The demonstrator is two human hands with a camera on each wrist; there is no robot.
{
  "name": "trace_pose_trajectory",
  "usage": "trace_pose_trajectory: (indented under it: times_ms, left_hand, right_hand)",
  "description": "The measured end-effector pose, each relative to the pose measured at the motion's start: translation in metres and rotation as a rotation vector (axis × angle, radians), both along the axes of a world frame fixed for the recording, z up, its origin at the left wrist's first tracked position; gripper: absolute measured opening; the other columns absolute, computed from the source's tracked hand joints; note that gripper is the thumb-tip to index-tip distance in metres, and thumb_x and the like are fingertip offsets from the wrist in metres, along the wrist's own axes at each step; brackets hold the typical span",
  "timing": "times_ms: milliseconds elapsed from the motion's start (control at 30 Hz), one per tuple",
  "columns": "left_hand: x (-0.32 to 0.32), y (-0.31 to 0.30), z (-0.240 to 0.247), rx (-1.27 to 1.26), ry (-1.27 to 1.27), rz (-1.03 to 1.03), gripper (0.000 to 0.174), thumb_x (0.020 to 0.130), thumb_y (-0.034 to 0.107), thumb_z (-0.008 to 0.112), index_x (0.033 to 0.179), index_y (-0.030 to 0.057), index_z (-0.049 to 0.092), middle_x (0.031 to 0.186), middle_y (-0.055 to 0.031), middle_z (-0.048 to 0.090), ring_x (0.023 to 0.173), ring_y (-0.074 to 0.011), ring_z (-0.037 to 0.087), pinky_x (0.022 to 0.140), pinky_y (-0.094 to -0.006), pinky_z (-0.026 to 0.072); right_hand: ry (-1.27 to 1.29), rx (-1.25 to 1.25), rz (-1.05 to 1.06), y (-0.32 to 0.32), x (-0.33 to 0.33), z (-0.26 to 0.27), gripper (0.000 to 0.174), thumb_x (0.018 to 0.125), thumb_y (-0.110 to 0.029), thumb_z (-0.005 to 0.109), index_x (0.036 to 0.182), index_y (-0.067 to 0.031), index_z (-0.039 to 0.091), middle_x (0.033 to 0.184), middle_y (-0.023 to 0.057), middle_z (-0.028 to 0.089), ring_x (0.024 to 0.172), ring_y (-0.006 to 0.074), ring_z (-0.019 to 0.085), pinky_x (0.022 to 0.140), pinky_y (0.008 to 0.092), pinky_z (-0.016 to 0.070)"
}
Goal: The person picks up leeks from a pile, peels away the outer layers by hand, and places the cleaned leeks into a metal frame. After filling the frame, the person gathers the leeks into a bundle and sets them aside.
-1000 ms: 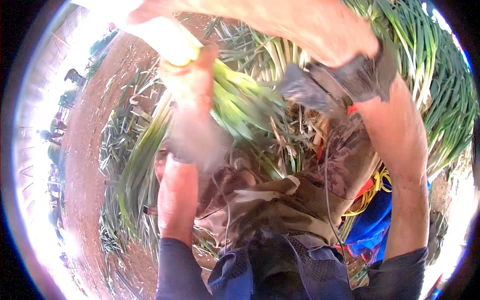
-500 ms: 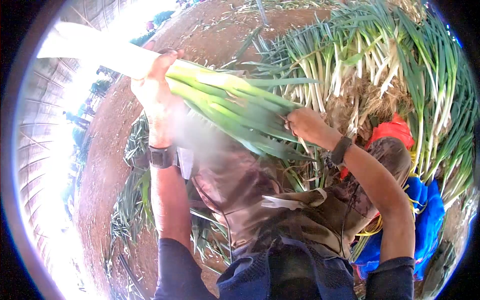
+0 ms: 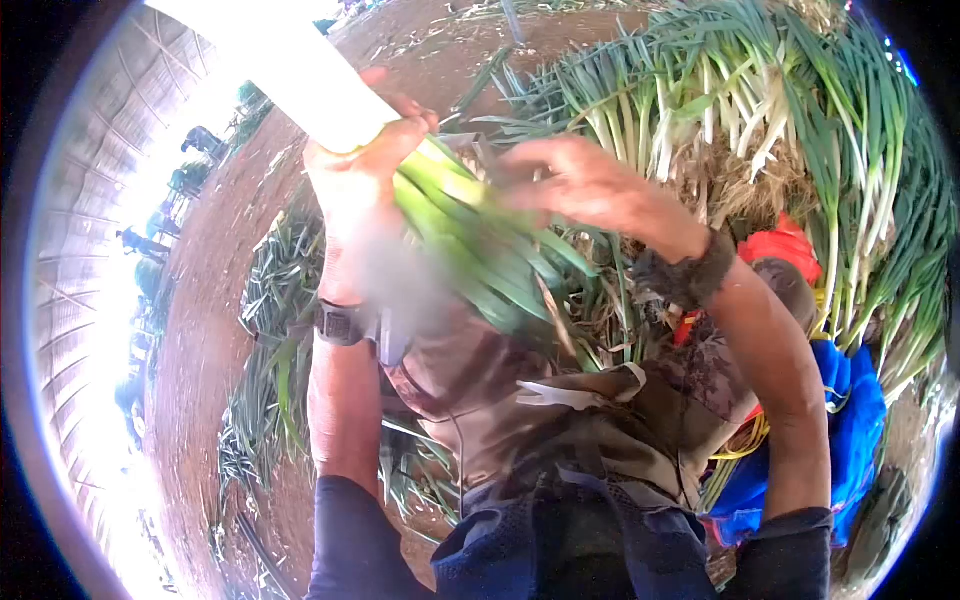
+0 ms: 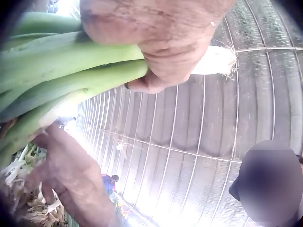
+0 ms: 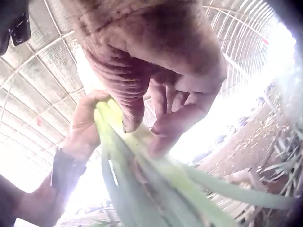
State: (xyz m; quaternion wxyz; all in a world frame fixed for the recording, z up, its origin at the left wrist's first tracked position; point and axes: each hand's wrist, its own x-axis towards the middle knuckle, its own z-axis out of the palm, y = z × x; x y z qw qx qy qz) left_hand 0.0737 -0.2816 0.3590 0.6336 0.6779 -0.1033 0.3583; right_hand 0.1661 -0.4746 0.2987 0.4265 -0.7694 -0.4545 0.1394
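Note:
My left hand (image 3: 360, 170) grips a thick leek (image 3: 455, 225) where its bright white shaft meets the green leaves. The shaft slants up and left, and the leaves fan down over my lap. In the left wrist view, fingers wrap the leek (image 4: 71, 71) and pale roots (image 4: 230, 61) show at its far end. My right hand (image 3: 590, 190), blurred, is beside the upper leaves with fingers apart. From the right wrist view, its thumb and fingertips (image 5: 161, 144) are loosely bent right at the leaves, thumb and forefinger apart.
A big heap of leeks (image 3: 730, 110) with tangled roots lies ahead and right. More cut leaves (image 3: 285, 300) cover the soil on the left. By my right leg are a blue sack (image 3: 850, 440) and red cloth (image 3: 780, 250). People (image 3: 200, 140) work in the bright background.
My right arm first reached across toward the white end, then the hand pulled at the leaves to the right. Now it has come off those and moved left, closer to my left hand. The leek tilts steeper.

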Motion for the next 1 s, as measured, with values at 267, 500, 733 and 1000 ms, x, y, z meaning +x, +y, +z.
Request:
trace_pose_trajectory:
  times_ms: [267,500,733,1000]
  left_hand:
    - [0.009,-0.020,-0.012,-0.022,-0.046,-0.027,0.049,0.071,-0.014,0.069,0.117,-0.0055,0.056,0.084,-0.0097,0.068,0.075,-0.0176,0.066,0.069,-0.0298,0.0545]
    - [0.023,-0.047,-0.050,0.102,-0.065,0.181,0.047,0.074,-0.010,0.070,0.118,-0.0054,0.055,0.088,-0.0087,0.068,0.079,-0.0147,0.064,0.074,-0.0283,0.0535]
    - [0.062,-0.023,-0.069,0.094,-0.021,0.226,0.045,0.072,-0.010,0.071,0.114,-0.0058,0.057,0.084,-0.0071,0.068,0.074,-0.0157,0.064,0.069,-0.0285,0.0531]
    - [0.065,-0.015,-0.056,-0.135,-0.032,0.251,0.051,0.071,-0.009,0.072,0.118,-0.0082,0.053,0.084,-0.0109,0.065,0.071,-0.0208,0.065,0.067,-0.0330,0.0539]
  right_hand:
    - [-0.148,0.034,-0.103,0.003,-0.006,-0.003,0.021,0.080,-0.026,0.072,0.089,-0.0074,0.072,0.066,0.0132,0.066,0.059,0.0207,0.067,0.057,0.0362,0.0519]
    - [0.632,0.384,-0.081,-0.012,-0.023,-0.023,0.022,0.087,-0.025,0.070,0.081,-0.0036,0.069,0.066,0.0064,0.065,0.057,0.0116,0.060,0.053,0.0276,0.0480]
    - [0.558,0.007,0.995,-0.054,-0.117,-0.039,0.026,0.087,-0.028,0.066,0.091,-0.0014,0.066,0.074,0.0080,0.064,0.069,0.0195,0.061,0.060,0.0365,0.0490]
    - [-0.515,-0.287,-0.303,-0.032,-0.047,-0.067,0.021,0.091,-0.019,0.056,0.098,0.0007,0.055,0.090,0.0196,0.064,0.075,0.0365,0.068,0.063,0.0455,0.0552]
